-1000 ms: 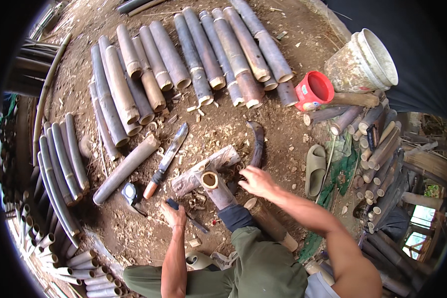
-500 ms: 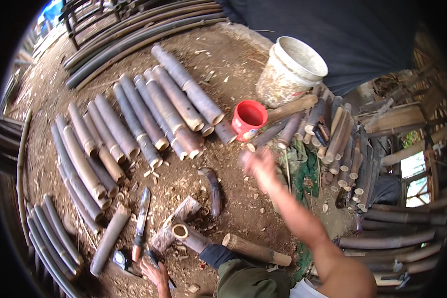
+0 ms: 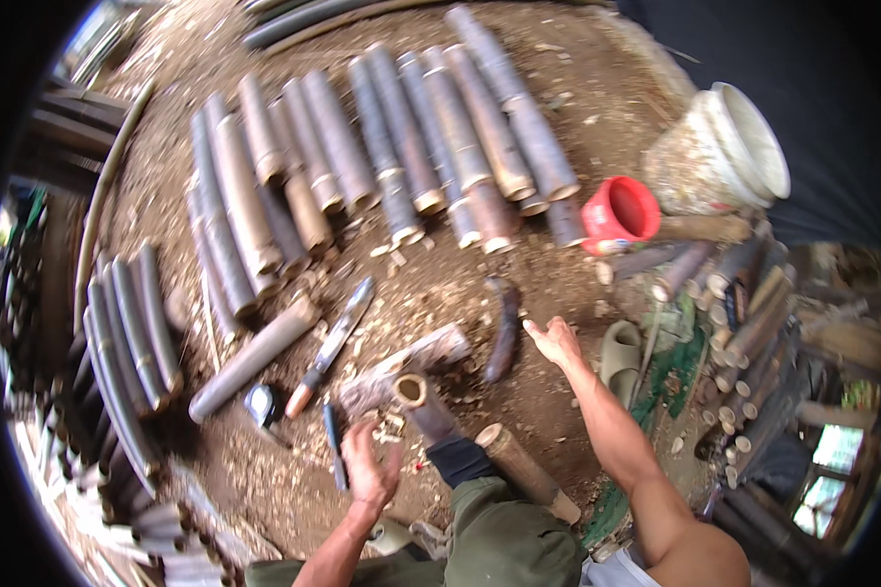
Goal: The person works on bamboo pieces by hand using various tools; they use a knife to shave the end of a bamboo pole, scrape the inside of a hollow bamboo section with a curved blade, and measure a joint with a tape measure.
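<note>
My left hand [image 3: 370, 465] hovers over the wood chips with its fingers spread and nothing in them. Just left of it lies a slim dark tool [image 3: 336, 445] whose kind I cannot make out. Fingers extended, my right hand [image 3: 555, 340] is empty beside a dark curved piece [image 3: 503, 331] on the ground. Between the hands, a short bamboo tube [image 3: 431, 416] leans up at my knee, its hollow end facing up. A rough wooden log [image 3: 401, 367] lies beyond it. To the left are a long-bladed knife [image 3: 338, 338] with a wooden handle and a tape measure [image 3: 261, 404].
Rows of bamboo lengths [image 3: 392, 201] cover the far ground. A loose bamboo piece [image 3: 255, 362] lies left, another [image 3: 524, 465] near my leg. A red cup [image 3: 622, 208], white bucket [image 3: 705, 147], green sandal [image 3: 621, 357] and stacked bamboo [image 3: 754, 323] stand or lie right.
The view has swung, so the scene sits higher and further right. My left hand has come off the slim dark tool. My right hand has drawn back from near the red cup.
</note>
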The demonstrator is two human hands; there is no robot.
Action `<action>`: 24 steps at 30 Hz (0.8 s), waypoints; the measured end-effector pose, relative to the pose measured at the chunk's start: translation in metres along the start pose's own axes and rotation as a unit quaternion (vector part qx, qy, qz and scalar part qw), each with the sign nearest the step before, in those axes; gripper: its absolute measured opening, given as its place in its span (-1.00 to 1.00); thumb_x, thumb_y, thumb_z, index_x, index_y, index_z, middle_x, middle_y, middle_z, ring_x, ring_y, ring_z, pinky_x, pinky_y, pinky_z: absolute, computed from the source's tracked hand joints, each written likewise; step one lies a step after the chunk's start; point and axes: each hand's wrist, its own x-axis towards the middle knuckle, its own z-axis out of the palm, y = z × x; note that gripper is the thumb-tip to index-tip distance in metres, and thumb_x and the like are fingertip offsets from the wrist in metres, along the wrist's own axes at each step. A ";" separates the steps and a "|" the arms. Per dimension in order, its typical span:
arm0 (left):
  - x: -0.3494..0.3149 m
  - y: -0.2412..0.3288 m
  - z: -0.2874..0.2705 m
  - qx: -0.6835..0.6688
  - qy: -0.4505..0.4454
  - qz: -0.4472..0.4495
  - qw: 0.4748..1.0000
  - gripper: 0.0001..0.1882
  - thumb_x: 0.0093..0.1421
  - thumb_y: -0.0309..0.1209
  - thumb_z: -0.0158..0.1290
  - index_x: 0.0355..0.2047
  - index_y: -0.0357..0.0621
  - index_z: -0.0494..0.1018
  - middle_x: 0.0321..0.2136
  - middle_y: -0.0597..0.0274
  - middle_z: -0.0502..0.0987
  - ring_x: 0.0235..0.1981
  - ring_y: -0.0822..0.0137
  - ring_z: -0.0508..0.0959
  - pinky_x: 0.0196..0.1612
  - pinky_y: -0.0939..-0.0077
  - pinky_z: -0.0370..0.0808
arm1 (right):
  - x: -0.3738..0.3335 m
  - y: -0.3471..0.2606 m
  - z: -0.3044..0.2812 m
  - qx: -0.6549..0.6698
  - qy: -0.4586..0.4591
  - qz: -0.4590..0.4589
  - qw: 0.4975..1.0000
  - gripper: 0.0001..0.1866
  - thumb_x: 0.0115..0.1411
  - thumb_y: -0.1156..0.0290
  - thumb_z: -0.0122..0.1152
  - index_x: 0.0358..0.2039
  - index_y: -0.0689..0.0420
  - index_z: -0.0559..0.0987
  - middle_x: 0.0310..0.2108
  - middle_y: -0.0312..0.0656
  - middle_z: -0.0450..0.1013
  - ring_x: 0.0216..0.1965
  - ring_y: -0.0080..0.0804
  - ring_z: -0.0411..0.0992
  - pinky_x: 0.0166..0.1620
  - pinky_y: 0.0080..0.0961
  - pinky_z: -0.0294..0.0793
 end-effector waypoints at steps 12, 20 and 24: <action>-0.017 0.063 0.028 -0.450 -0.343 -0.158 0.809 -0.42 0.26 -0.05 0.17 0.09 -0.26 0.43 -0.24 0.20 0.50 -0.19 0.31 0.52 -0.04 0.41 0.47 | -0.082 -0.063 -0.060 0.476 -0.216 0.010 0.852 -0.42 0.04 0.49 0.27 0.13 0.28 0.45 -0.34 -0.24 0.52 -0.40 -0.51 0.46 -0.25 -0.41 0.52; 0.003 0.096 0.096 -0.842 -0.152 -0.283 0.433 -0.07 0.27 0.33 -0.16 0.36 -0.13 0.00 0.26 0.06 0.25 0.24 0.16 0.30 0.26 0.15 0.25 | -0.112 -0.183 -0.133 -0.213 -0.299 -0.587 0.722 -0.43 0.03 0.23 0.33 0.06 0.12 0.45 -0.42 -0.15 0.46 -0.38 -0.22 0.55 -0.33 -0.30 0.56; 0.040 0.085 0.109 -0.871 -0.127 -0.363 0.307 -0.25 0.33 0.28 -0.27 0.30 0.01 0.21 0.29 0.22 0.29 0.30 0.21 0.28 0.33 0.12 0.19 | -0.100 -0.218 -0.113 -0.356 -0.246 -0.627 0.648 -0.69 0.10 0.32 0.17 -0.18 0.23 0.52 -0.43 -0.21 0.49 -0.39 -0.37 0.54 -0.36 -0.51 0.48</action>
